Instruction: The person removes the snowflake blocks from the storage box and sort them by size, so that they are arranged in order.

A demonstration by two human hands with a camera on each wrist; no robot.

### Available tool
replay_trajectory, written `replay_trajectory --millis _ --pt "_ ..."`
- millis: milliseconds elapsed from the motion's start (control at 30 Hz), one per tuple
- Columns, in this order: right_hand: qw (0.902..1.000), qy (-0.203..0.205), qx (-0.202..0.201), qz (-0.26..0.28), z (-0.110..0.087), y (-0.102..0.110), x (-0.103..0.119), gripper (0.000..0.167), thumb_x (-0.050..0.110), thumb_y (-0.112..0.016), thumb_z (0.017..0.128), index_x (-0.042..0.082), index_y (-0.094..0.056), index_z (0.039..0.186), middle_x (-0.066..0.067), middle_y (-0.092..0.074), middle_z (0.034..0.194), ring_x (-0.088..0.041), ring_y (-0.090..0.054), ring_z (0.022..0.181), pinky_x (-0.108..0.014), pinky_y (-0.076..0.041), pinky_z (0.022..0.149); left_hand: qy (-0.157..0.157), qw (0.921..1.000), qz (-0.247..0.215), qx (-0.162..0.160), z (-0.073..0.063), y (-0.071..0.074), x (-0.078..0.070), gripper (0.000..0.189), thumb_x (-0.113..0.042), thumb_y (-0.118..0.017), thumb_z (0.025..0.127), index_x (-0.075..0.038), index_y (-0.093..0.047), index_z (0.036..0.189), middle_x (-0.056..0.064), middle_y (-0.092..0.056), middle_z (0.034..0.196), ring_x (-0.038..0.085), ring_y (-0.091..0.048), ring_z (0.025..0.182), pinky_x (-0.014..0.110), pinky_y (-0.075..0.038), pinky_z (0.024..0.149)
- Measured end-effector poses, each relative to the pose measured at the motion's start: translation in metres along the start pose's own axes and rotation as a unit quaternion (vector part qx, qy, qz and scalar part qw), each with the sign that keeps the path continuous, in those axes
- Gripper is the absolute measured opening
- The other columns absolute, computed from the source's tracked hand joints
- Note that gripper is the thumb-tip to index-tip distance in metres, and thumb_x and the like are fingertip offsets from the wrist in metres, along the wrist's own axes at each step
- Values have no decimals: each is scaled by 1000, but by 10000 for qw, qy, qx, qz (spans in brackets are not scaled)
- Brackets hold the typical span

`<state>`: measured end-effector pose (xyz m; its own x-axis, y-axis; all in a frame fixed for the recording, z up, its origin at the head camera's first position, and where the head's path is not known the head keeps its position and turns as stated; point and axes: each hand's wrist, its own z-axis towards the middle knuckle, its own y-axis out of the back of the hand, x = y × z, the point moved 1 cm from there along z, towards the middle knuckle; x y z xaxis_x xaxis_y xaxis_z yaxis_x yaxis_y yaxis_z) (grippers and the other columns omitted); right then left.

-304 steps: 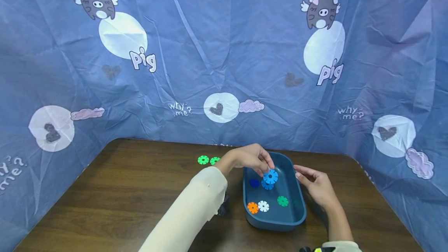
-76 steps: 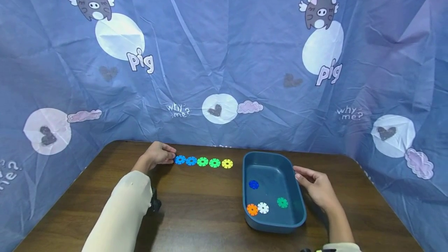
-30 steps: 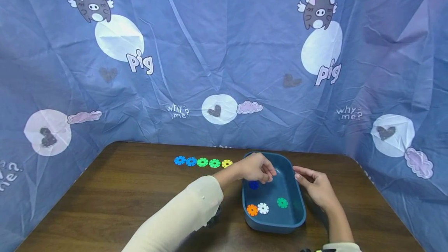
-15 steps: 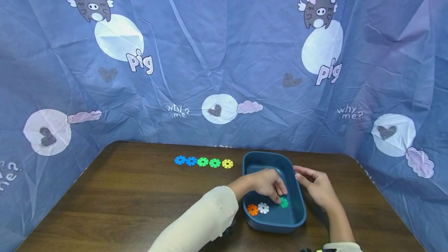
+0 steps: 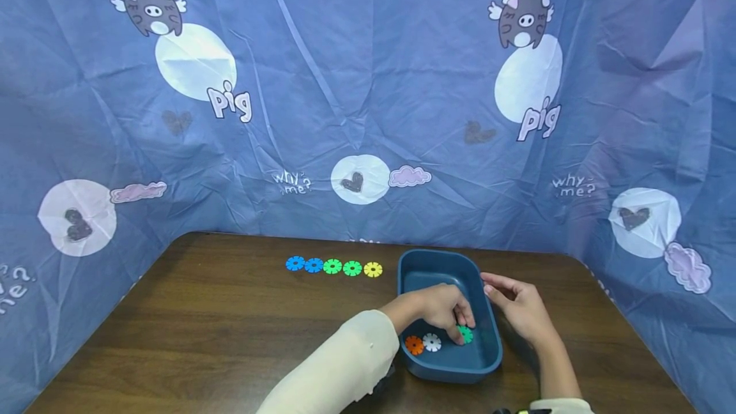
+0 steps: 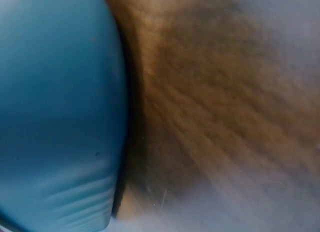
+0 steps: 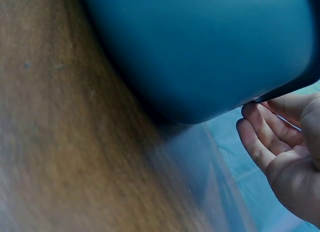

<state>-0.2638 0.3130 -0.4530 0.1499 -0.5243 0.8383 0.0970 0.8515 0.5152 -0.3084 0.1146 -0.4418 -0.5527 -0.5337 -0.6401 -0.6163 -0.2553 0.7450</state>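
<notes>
Inside the dark blue plastic tray [image 5: 422, 372], my left hand [image 5: 443, 306] pinches a green notched plastic disc [image 5: 466, 334] between thumb and fingers, low at the tray floor. Beside it lie a white disc [image 5: 432, 342] and an orange disc [image 5: 414, 345], both flat. My left forearm covers the spot where a dark blue disc lay. My right hand [image 5: 522, 306] touches the tray's right outer wall with straight fingertips and thumb. In the right wrist view, those fingertips [image 7: 249, 110] meet the tray wall [image 7: 210, 52].
A row of notched discs runs along the back of the wooden table [image 5: 218, 324]: two blue [image 5: 295, 264], two green [image 5: 332, 266], one yellow [image 5: 373, 269]. A blue patterned curtain [image 5: 368, 82] hangs behind the table.
My left hand set blue discs at the row's left end, came back over the tray, then moved down and right onto the green disc. My right hand has stayed at the tray.
</notes>
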Motion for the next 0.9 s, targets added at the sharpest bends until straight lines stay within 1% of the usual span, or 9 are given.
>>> replay_trajectory --millis 133,233,333,433,567,633,700,800,900 --pt "10000 -21 1 16 0 0 1 38 24 -63 104 3 -65 136 -16 -67 132 -1 -62 108 -19 -53 84 -26 10000 -21 44 0 2 0 23 -12 -89 80 -18 -77 99 -13 -67 87 0 -60 82 14 -50 75" --pt "10000 -21 -15 -4 -1 0 2 38 25 -63 104 3 -65 135 -16 -68 131 -6 -64 109 -18 -53 84 -154 9999 -30 59 1 5 0 20 -9 -87 82 -17 -76 97 -12 -67 86 0 -60 81 13 -50 74" --pt "10000 -6 -38 -21 -1 0 3 38 24 -63 104 2 -66 135 -16 -68 130 -9 -64 111 -18 -53 84 -289 9995 -162 21 -1 12 0 15 -5 -83 85 -13 -76 96 -10 -68 86 1 -61 81 14 -51 74" --pt "10000 -13 -55 39 0 -1 2 38 22 -64 104 0 -65 135 -18 -68 130 -10 -64 111 -18 -53 84 -305 9986 -427 -69 -4 22 2 11 -2 -79 88 -11 -76 95 -8 -70 85 4 -63 79 17 -53 71" --pt "9999 -29 -72 88 1 -2 2 39 20 -64 103 -1 -64 135 -19 -68 130 -8 -64 109 -18 -53 83 -192 9950 -921 -323 -12 39 4 11 1 -73 91 -7 -76 97 -3 -72 85 9 -65 75 22 -56 68" --pt "9999 -4 -82 81 0 -2 3 39 21 -65 103 -1 -65 134 -18 -68 130 -7 -65 108 -18 -53 83 -164 9923 -1109 -525 -17 50 5 12 3 -71 92 -5 -76 98 -1 -73 85 10 -65 74 23 -57 68" --pt "9999 2 -109 53 0 -2 3 38 21 -65 103 -1 -66 134 -18 -69 129 -6 -65 106 -18 -53 83 -196 9900 -1188 -735 -22 60 7 13 4 -69 92 -3 -77 99 1 -74 85 11 -66 73 25 -58 70" --pt "9999 -9 -128 14 0 -1 2 38 22 -64 103 0 -66 134 -18 -69 128 -7 -65 106 -17 -53 83 -253 9866 -1224 -1046 -32 76 14 13 5 -68 92 -1 -76 101 2 -74 86 11 -65 72 28 -59 72" --pt "9999 -43 -122 4 0 -1 2 38 22 -64 103 0 -66 134 -18 -69 128 -9 -66 107 -18 -53 83 -153 9839 -1234 -1280 -44 92 26 14 4 -67 93 0 -76 102 4 -74 87 10 -64 72 33 -59 74"
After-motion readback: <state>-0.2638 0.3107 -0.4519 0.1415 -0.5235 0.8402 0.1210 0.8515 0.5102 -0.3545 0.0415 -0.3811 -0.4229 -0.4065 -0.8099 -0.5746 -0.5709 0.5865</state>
